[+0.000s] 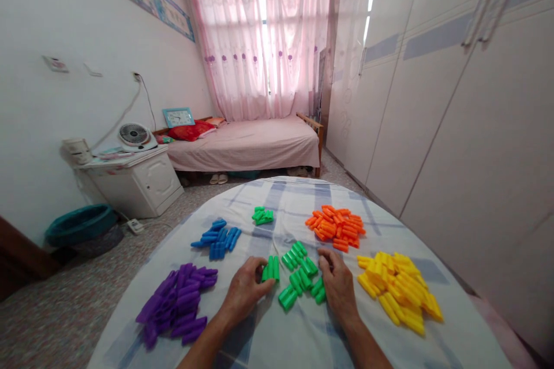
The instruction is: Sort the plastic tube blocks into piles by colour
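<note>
My left hand lies on the checked cloth with its fingers curled round a few green plastic tubes. My right hand rests palm down at the right edge of the main green tube pile, fingers bent onto the tubes nearest it. A smaller green cluster lies further back. Around these sit sorted piles: purple tubes at the left, blue tubes behind them, orange tubes at the back right, yellow tubes at the right.
The round table wears a blue-and-white checked cloth. Beyond it are a pink bed, a white cabinet with a fan, a teal basin on the floor, and white wardrobes along the right.
</note>
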`<state>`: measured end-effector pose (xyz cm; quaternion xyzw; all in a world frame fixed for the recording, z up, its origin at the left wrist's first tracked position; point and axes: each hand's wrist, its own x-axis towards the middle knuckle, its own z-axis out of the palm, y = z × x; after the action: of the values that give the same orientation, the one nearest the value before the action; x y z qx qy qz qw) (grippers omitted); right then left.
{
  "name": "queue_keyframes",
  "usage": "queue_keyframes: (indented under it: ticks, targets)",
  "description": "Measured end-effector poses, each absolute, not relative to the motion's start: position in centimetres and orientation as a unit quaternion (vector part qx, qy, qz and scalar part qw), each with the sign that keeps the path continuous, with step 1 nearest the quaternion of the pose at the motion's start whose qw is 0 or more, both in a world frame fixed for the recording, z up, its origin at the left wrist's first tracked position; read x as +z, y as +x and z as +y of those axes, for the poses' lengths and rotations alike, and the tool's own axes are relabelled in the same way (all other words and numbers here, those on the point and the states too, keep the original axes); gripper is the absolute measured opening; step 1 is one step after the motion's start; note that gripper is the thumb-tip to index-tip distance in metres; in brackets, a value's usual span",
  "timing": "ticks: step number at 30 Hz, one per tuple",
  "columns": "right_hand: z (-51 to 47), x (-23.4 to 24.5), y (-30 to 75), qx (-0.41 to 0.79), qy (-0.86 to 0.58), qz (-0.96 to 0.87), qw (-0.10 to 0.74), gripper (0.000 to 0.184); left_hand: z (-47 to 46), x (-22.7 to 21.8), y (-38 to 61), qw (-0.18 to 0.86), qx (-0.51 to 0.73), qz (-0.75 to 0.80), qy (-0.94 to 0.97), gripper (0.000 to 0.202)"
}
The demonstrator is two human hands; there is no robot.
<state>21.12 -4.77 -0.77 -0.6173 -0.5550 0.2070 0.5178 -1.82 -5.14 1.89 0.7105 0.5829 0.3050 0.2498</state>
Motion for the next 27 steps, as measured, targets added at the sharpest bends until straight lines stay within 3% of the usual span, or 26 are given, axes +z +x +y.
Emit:
queue_keyframes:
  ticks: [5, 9, 12, 18, 22, 27]
  targets:
    - [-4.6, -0.9, 21.0, 0.216, -0.619, -0.549, 0.519, 0.032, -2.1, 1.8, -3.6, 0.238, 0.389, 0.597, 0.66, 0.013]
    - [-4.6, -1.1, 21.1, 0.22, -0.619, -0.549, 0.516, 0.031, -0.1, 1.2, -4.1, 0.227, 0.393, 0.601, 0.658, 0.02]
    - [-4.6, -1.1, 21.1, 0.22, -0.621, -0.549, 0.514, 0.031, -0.3, 1.0, -3.2, 0.159, 0.366, 0.617, 0.679, 0.033]
    - [-4.8, -0.6, 20.9, 0.216, -0.63, -0.55, 0.504, 0.03, -0.5, 1.4, -1.8, 0.006, 0.255, 0.694, 0.673, 0.038]
    - [-4.8, -0.5, 20.9, 0.206, -0.628, -0.553, 0.507, 0.03, 0.4, 1.2, -2.2, 0.031, 0.222, 0.69, 0.688, 0.032]
    - [-4.8, -0.7, 20.9, 0.207, -0.631, -0.558, 0.498, 0.03, 2.3, 1.5, -3.0, 0.056, 0.316, 0.671, 0.668, 0.037]
